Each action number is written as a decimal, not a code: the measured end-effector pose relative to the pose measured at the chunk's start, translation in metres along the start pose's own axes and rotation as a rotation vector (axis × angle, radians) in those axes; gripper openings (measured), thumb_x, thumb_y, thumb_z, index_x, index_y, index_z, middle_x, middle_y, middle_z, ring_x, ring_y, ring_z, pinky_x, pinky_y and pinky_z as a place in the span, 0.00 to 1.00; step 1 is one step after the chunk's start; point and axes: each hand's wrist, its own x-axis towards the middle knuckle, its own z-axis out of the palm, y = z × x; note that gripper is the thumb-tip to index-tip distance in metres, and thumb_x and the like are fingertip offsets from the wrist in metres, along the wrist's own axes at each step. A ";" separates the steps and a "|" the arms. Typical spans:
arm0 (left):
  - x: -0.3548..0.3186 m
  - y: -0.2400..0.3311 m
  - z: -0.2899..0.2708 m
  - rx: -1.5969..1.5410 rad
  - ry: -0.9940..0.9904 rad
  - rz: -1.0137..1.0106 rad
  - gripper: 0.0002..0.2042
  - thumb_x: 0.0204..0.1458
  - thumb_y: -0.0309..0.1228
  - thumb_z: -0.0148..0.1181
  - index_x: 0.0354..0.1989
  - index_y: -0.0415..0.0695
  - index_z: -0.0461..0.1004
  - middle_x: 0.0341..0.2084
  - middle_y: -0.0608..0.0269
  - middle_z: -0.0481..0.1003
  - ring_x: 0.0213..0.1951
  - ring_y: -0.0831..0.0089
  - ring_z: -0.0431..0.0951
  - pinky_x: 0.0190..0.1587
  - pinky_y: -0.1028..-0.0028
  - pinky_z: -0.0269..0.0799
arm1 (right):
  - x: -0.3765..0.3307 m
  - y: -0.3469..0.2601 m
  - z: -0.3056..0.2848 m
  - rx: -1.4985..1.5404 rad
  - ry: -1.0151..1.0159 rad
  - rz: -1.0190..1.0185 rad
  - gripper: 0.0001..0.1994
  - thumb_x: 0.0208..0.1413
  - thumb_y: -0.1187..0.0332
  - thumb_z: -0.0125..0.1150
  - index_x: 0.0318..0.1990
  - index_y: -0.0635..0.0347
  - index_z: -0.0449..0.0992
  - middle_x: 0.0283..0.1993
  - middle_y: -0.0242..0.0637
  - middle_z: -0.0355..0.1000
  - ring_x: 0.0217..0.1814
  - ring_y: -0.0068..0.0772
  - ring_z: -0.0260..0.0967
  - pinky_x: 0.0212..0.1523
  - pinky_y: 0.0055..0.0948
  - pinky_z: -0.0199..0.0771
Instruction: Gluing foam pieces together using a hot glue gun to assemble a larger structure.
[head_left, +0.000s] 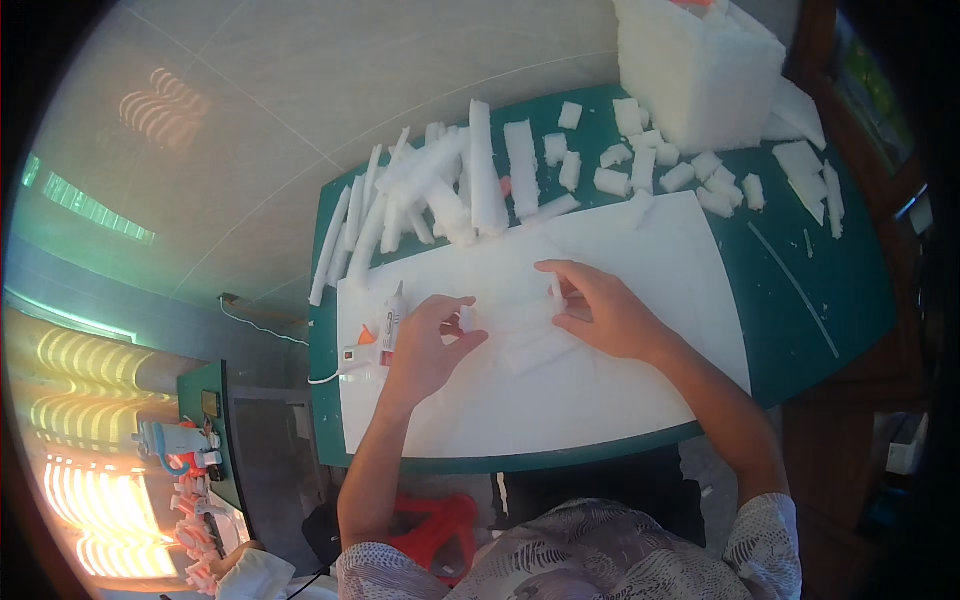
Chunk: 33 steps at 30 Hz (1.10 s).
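My left hand (435,340) pinches a small white foam piece (467,318) between thumb and fingers over a large white foam sheet (620,385). My right hand (600,305) rests on the sheet a little to the right, fingertips closed on another small white foam piece (556,291). Faint white foam strips lie between the two hands, hard to tell from the sheet. A white glue gun (388,330) with an orange trigger lies on the sheet just left of my left hand.
The sheet lies on a green table (810,300). Long white foam strips (440,190) are piled at the back left, small foam blocks (650,160) at the back, a big foam block (695,70) at the far right. A red stool (440,530) stands below the table.
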 end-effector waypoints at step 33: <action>-0.021 0.027 0.022 -0.425 0.321 0.128 0.25 0.49 0.23 0.69 0.55 0.36 0.66 0.44 0.53 0.76 0.41 0.74 0.78 0.45 0.76 0.75 | 0.002 -0.005 -0.012 0.737 -0.151 0.200 0.39 0.50 0.74 0.69 0.69 0.52 0.53 0.57 0.43 0.66 0.60 0.38 0.65 0.58 0.32 0.70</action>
